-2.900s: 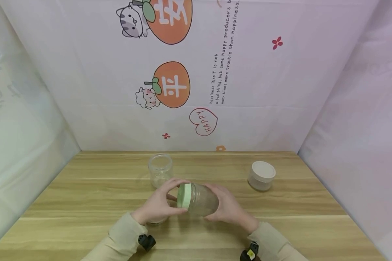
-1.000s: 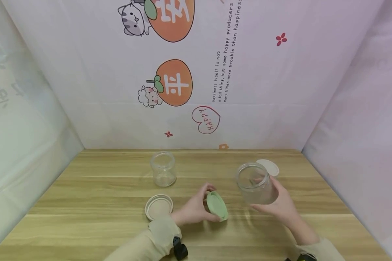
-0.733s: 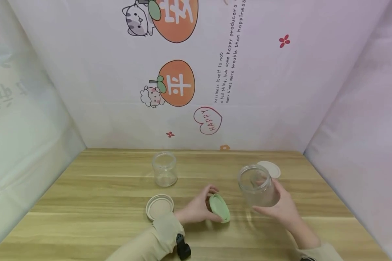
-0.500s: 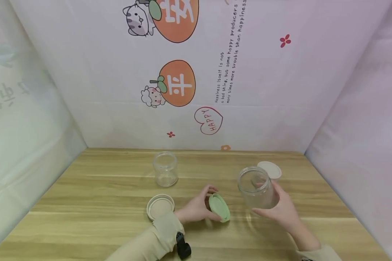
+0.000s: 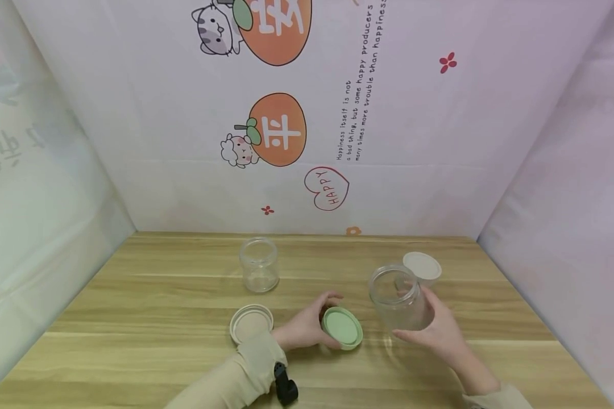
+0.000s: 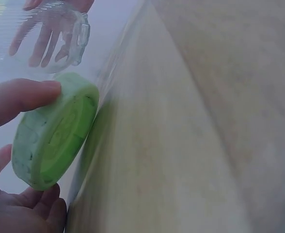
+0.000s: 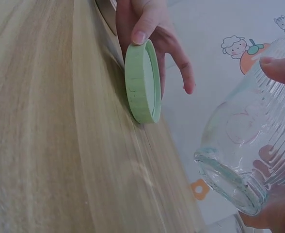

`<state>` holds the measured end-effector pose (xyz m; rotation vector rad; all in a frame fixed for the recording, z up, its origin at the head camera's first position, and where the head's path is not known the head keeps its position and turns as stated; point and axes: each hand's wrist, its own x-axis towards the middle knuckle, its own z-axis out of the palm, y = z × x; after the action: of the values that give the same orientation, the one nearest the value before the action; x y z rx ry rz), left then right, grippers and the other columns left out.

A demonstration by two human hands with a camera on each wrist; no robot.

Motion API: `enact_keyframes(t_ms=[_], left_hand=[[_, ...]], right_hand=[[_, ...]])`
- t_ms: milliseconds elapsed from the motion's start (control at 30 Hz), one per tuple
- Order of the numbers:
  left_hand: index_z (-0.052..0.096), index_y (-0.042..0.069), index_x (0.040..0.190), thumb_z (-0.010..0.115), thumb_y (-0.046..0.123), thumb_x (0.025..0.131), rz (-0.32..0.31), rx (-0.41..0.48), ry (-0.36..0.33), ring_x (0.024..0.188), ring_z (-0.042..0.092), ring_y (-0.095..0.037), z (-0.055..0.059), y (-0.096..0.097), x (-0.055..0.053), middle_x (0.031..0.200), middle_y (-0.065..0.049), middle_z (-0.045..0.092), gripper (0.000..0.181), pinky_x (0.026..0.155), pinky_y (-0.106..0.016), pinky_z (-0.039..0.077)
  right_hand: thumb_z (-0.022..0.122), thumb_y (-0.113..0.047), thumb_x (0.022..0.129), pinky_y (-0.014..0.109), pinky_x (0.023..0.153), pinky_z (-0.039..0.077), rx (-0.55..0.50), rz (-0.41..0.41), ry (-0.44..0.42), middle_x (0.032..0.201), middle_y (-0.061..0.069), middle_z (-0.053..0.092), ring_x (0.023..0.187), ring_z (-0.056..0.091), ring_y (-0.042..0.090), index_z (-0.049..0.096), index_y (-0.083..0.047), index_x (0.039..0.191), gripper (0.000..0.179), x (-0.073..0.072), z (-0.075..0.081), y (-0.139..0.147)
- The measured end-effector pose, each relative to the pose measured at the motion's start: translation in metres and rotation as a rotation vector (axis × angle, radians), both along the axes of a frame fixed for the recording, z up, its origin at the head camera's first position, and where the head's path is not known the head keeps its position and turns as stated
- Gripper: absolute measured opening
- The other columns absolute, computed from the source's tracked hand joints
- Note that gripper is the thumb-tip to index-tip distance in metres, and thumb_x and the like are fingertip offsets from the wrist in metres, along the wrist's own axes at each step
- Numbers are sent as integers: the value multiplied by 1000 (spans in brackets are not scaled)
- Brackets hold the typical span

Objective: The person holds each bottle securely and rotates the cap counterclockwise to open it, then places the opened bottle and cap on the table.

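Note:
In the head view, my left hand [image 5: 307,326] holds a green jar lid [image 5: 343,328] by its rim, low over the wooden table, with the hollow inner side turned up. The left wrist view shows the thumb on the upper edge of this lid [image 6: 55,131] and other fingers below it. To the right, my right hand [image 5: 442,329] grips a clear glass jar [image 5: 396,312] round its side, the uncovered mouth tilted toward the head camera. Ribbed glass of this jar [image 7: 249,121] shows in the right wrist view. Lid and jar are apart.
An uncovered clear jar [image 5: 259,275] stands at the back left of the table [image 5: 148,318]. A beige lid [image 5: 251,325] lies hollow side up by my left sleeve. Behind the held jar is a white-lidded jar [image 5: 422,264], partly hidden. Printed cloth walls [image 5: 389,199] enclose the table.
Earlier both hands held the jar with the green lid on it. The lid came off in my left hand, and the jar moved right. Since half a second ago, the lid's inner side has turned further up.

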<state>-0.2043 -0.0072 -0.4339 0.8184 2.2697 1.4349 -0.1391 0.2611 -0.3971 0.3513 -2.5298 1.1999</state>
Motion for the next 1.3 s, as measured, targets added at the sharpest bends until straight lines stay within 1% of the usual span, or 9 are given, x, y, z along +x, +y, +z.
enact_keyframes(t_ms=[267,533,600,733,933,1033,1167,1267,1300], left_hand=[[31,15,144,84,4,67,-27,-47,1,114,53,-20,1,-3,-1,124,-4,53,94,101,-35,41],[38,17,141,86,4,63,-42,-100,40,120,51,-23,-1,-3,-3,131,-7,53,92,102,-39,41],[39,17,141,86,4,62,-50,-108,57,122,50,-23,-2,-3,-3,133,-7,51,92,103,-39,40],[37,17,142,86,4,62,-61,-132,93,125,47,-25,-3,-2,-2,136,-9,48,94,104,-40,39],[34,20,144,86,6,62,-52,-140,88,122,48,-26,-2,-4,0,132,-11,47,98,102,-42,41],[32,18,145,86,7,64,-43,-124,73,121,49,-28,0,-5,-1,131,-12,48,97,102,-43,42],[32,13,144,82,10,71,-7,-71,71,122,49,-31,2,-10,-1,132,-17,47,88,102,-44,43],[34,10,143,78,11,76,40,-7,68,122,48,-31,4,-13,-2,131,-16,47,80,100,-43,44],[35,9,143,77,11,77,56,16,63,121,47,-31,5,-15,-2,131,-16,47,78,100,-43,45]], right_hand=[[90,-13,56,19,84,40,3,-26,8,119,19,60,103,42,-13,45,-1,133,91,-1,-4,-2],[90,-12,56,36,88,42,-30,-12,-10,120,-8,58,104,42,-12,44,-2,134,92,-1,-4,-5],[89,-11,56,43,89,42,-37,-4,-15,122,-4,57,105,40,-13,43,-2,135,93,0,-3,-5],[89,-11,56,51,90,42,-32,5,-27,127,17,56,107,39,-11,41,-1,137,94,0,-3,-6],[88,-11,58,56,89,43,-26,19,-41,128,24,53,114,48,24,38,1,137,94,-1,-3,-6],[88,-11,59,60,89,42,-46,33,-38,127,3,57,114,47,12,39,0,137,93,-1,-4,-6],[87,-10,59,63,90,41,-63,44,-44,127,3,57,109,39,-11,39,0,137,93,-1,-4,-7],[87,-10,60,65,91,39,-71,42,-76,130,25,52,117,45,9,36,0,139,94,-2,-3,-8],[86,-10,61,66,91,38,-75,42,-87,131,25,51,119,46,18,35,1,139,94,-3,-3,-9]])
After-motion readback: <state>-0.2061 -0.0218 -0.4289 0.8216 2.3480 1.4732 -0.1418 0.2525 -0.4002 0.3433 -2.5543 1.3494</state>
